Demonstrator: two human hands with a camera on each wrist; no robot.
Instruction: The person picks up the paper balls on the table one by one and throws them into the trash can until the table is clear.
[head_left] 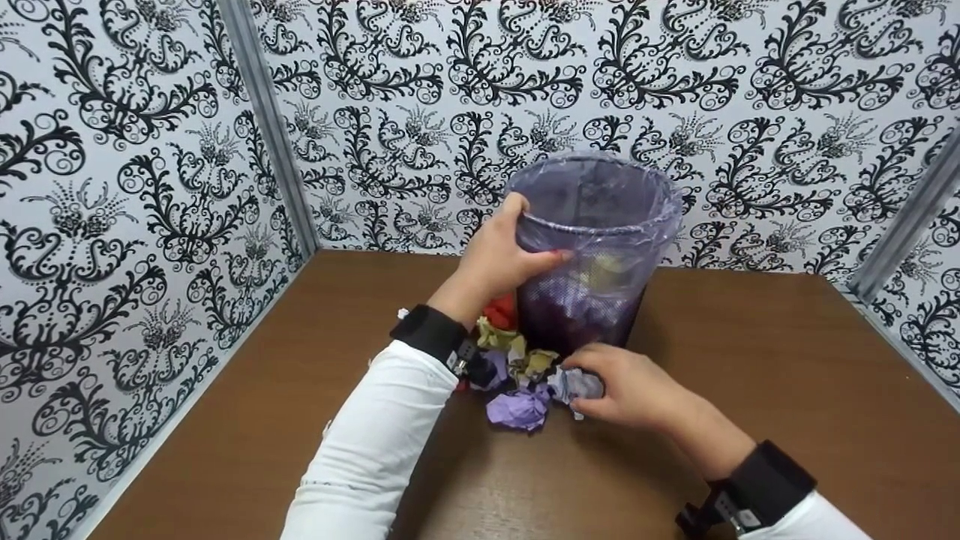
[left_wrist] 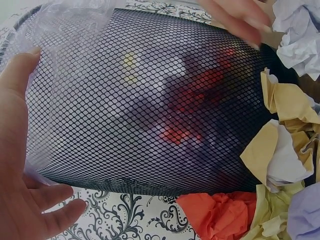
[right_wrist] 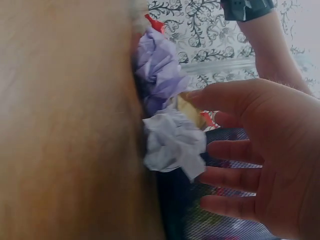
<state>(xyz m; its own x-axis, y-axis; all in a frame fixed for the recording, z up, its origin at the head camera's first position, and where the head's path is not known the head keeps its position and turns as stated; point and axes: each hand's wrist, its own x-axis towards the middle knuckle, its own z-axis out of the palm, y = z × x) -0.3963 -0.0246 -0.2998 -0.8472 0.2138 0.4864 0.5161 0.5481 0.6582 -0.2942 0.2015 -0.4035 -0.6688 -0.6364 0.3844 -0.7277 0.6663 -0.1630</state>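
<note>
A mesh waste bin [head_left: 581,304] with a clear plastic liner [head_left: 637,244] folded over its rim stands on the table. My left hand [head_left: 495,251] holds it by the upper left side, thumb against the liner. Crumpled papers show through the mesh [left_wrist: 150,100]. In front of the bin, my right hand [head_left: 637,386] is at a crumpled white paper ball [right_wrist: 175,142]. The right wrist view shows its fingers [right_wrist: 232,177] extended and spread beside the ball, not closed round it. A purple paper ball [head_left: 517,409] lies just left of the white one.
More crumpled papers lie against the bin's front left: a red one [left_wrist: 217,215], a yellow-green one [left_wrist: 272,212] and tan ones [left_wrist: 290,107]. The brown table [head_left: 765,360] ends at patterned wall panels [head_left: 405,112] behind and on both sides.
</note>
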